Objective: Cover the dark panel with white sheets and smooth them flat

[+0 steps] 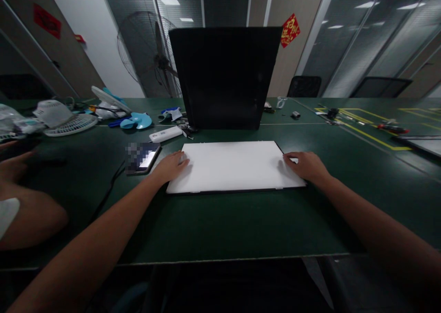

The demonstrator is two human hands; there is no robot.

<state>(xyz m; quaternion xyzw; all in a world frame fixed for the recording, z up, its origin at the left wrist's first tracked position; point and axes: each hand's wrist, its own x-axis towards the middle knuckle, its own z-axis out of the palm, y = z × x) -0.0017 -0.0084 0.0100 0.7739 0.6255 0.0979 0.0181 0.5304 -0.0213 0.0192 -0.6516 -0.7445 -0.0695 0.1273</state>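
Note:
A flat white rectangular panel (pixel 230 166) with a thin dark rim lies before me on the green tabletop. My left hand (pixel 173 166) is at its left edge, fingers curled around the edge. At the opposite edge, my right hand (pixel 306 165) has thumb and fingers closed together on the rim. The undersides of the fingers are hidden. Just behind the panel a large black sheet-like screen (pixel 225 79) stands upright; what supports it does not show.
A phone (pixel 143 158) with a cable and a white stick-shaped device (pixel 166 134) lie left. Fan parts, including a blue blade (pixel 136 120), sit farther left near another person's arm (pixel 31 212). A red-handled tool (pixel 393 127) and yellow tape lines are at the right.

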